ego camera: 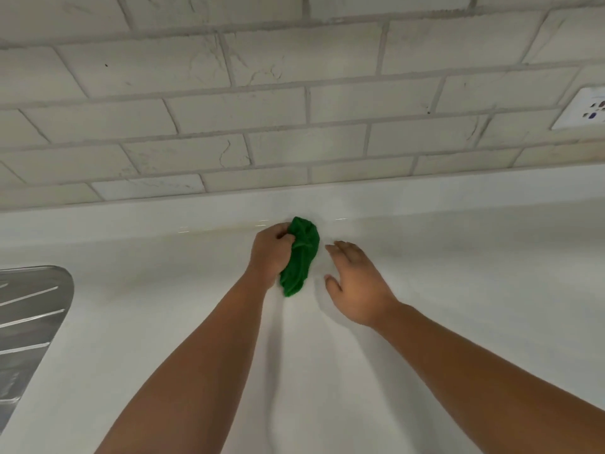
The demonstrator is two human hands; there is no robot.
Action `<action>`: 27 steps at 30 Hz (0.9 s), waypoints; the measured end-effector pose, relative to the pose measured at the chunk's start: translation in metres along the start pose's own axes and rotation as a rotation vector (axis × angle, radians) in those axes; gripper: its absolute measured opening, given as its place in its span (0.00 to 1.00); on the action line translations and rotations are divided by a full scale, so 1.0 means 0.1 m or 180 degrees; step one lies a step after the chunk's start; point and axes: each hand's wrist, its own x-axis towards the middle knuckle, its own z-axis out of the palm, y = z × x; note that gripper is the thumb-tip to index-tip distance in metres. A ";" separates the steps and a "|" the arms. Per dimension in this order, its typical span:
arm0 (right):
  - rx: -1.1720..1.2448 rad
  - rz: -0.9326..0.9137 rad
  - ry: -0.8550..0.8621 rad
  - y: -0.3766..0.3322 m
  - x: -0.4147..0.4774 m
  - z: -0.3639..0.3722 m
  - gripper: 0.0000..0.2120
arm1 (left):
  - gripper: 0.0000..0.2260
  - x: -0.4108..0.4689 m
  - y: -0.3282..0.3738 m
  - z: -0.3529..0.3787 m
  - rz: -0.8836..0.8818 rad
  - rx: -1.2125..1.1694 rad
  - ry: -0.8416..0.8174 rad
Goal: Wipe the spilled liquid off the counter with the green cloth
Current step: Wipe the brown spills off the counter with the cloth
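gripping green cloth (300, 255), left hand (269, 252), white counter (458, 290)

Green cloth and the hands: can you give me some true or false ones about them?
1. The left hand grips the green cloth. True.
2. The right hand holds a sponge. False: it is open and holds nothing.
3. The green cloth lies spread flat. False: it is bunched up.
4. A ridged metal drainer sits at the left of the counter. True.
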 end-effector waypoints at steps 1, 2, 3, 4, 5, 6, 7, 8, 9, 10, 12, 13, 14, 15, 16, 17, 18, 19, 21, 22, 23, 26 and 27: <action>-0.0019 -0.0040 0.0007 -0.12 0.08 0.08 0.28 | 0.15 0.04 -0.04 -0.12 0.0141 0.0339 0.0165; -0.0027 -0.0074 0.0013 -0.26 0.18 0.16 0.28 | 0.15 0.06 -0.10 -0.26 0.0249 0.0681 0.0327; -0.0025 -0.0100 -0.0001 -0.38 0.28 0.23 0.28 | 0.14 0.07 -0.13 -0.35 0.0356 0.1024 0.0447; -0.0047 -0.0134 -0.0025 -0.50 0.37 0.29 0.29 | 0.13 0.08 -0.16 -0.43 0.0464 0.1263 0.0535; -0.0097 -0.0171 -0.0074 -0.60 0.47 0.35 0.29 | 0.12 0.10 -0.18 -0.50 0.0558 0.1379 0.0632; -0.0186 -0.0173 -0.0160 -0.71 0.57 0.42 0.28 | 0.13 0.11 -0.20 -0.60 0.0605 0.1378 0.0738; -0.0333 -0.0131 -0.0242 -0.78 0.64 0.47 0.28 | 0.14 0.13 -0.22 -0.68 0.0604 0.1334 0.0842; -0.0544 -0.0069 -0.0275 -0.84 0.71 0.51 0.27 | 0.14 0.15 -0.25 -0.79 0.0582 0.1295 0.0933; -0.0773 0.0036 -0.0247 -0.85 0.76 0.52 0.25 | 0.13 0.17 -0.28 -0.90 0.0566 0.1304 0.0981; -0.0977 0.0216 -0.0185 -0.84 0.81 0.51 0.24 | 0.13 0.17 -0.31 -1.00 0.0560 0.1341 0.1000; -0.1167 0.0855 -0.0047 -0.74 0.89 0.47 0.25 | 0.12 0.20 -0.42 -1.24 0.0553 0.1402 0.1005; -0.1156 0.1238 0.0037 -0.66 0.92 0.45 0.27 | 0.11 0.20 -0.46 -1.34 0.0566 0.1445 0.1011; -0.1093 0.1598 0.0119 -0.58 0.93 0.44 0.30 | 0.11 0.20 -0.50 -1.44 0.0572 0.1491 0.1028; -0.0943 0.1899 0.0168 -0.54 0.96 0.45 0.33 | 0.11 0.21 -0.55 -1.55 0.0564 0.1529 0.1058; -0.0764 0.2090 0.0176 -0.53 1.01 0.46 0.35 | 0.11 0.21 -0.58 -1.65 0.0545 0.1548 0.1108; -0.0618 0.2166 0.0175 -0.58 1.07 0.49 0.36 | 0.11 0.23 -0.61 -1.75 0.0529 0.1550 0.1160; -0.0580 0.2138 0.0179 -0.65 1.14 0.55 0.36 | 0.11 0.23 -0.64 -1.85 0.0525 0.1553 0.1206; -0.0615 0.2066 0.0175 -0.75 1.21 0.60 0.35 | 0.11 0.24 -0.67 -1.94 0.0525 0.1563 0.1238; -0.0692 0.1904 0.0157 -1.01 1.33 0.71 0.32 | 0.11 0.24 -0.73 -2.10 0.0498 0.1573 0.1286; -0.0712 0.1811 0.0121 -1.14 1.35 0.76 0.31 | 0.11 0.24 -0.77 -2.17 0.0462 0.1553 0.1304; -0.0741 0.1694 0.0066 -1.28 1.37 0.84 0.31 | 0.11 0.24 -0.81 -2.25 0.0431 0.1522 0.1317; -0.0940 0.1233 -0.0048 -1.64 1.39 1.02 0.30 | 0.10 0.21 -0.88 -2.39 0.0427 0.1410 0.1372; -0.0996 0.1076 -0.0067 -1.76 1.41 1.08 0.30 | 0.10 0.20 -0.90 -2.43 0.0471 0.1385 0.1382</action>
